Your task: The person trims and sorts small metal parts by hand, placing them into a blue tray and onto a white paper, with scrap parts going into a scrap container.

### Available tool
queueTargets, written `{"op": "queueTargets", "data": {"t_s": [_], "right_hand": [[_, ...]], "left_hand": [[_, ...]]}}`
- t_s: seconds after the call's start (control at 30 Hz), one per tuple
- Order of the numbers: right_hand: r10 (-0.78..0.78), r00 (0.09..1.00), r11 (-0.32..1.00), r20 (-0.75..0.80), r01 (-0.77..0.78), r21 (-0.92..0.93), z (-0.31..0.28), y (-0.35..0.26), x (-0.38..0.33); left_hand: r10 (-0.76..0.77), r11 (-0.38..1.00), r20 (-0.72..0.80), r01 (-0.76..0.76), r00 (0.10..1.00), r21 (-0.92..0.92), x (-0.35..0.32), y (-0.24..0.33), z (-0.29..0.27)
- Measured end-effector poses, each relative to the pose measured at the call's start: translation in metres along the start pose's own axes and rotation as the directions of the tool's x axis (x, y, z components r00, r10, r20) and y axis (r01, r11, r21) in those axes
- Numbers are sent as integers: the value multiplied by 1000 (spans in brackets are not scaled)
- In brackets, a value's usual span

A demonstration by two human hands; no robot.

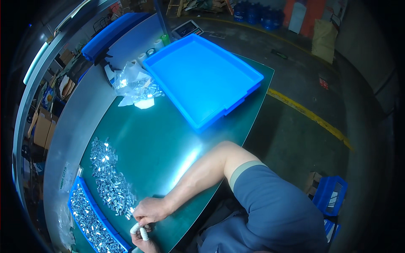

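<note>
Lower left of the frame: the right hand (pixel 148 209) and left hand (pixel 143 241) are pinching closed around a small white cylindrical part (pixel 139 230) beside the heap of shiny metal pieces (pixel 110 179); a slipping part risks rolling across the green worktop (pixel 164 139) toward the concrete floor (pixel 295 118).

One head-worn fisheye view looks steeply down, close over the green table (pixel 168 139), floor beyond.
</note>
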State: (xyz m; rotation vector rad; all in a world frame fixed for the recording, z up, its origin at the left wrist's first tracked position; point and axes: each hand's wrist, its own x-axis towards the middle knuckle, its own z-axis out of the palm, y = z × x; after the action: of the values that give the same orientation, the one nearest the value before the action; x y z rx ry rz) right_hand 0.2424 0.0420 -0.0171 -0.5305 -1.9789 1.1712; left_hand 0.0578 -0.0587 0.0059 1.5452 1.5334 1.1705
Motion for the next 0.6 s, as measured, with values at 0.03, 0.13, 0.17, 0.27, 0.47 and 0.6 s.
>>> {"op": "queueTargets", "data": {"t_s": [0.03, 0.13, 0.17, 0.27, 0.47, 0.6], "right_hand": [[10, 1000, 1000, 6, -10, 1, -2, -1, 1], [-7, 1000, 1000, -6, 7, -5, -1, 1, 1], [-32, 999, 999, -20, 32, -11, 0, 3, 1], [-42, 999, 999, -19, 42, -16, 1, 5, 1], [-21, 1000, 986, 18, 24, -168, 1, 8, -1], [9, 998, 986, 61, 1, -167, -1, 1, -5]], "left_hand": [[9, 1000, -22, -8, 1000, 18, 0, 1, 1], [17, 1000, -36, -18, 999, -23, 1, -6, 0], [17, 1000, -38, -18, 999, -22, 0, -7, 0], [-4, 1000, -65, 3, 998, -17, 0, -11, 0], [55, 998, 5, -55, 998, 5, -2, -19, -1], [61, 998, -4, -61, 998, -1, -6, -20, -1]]}}
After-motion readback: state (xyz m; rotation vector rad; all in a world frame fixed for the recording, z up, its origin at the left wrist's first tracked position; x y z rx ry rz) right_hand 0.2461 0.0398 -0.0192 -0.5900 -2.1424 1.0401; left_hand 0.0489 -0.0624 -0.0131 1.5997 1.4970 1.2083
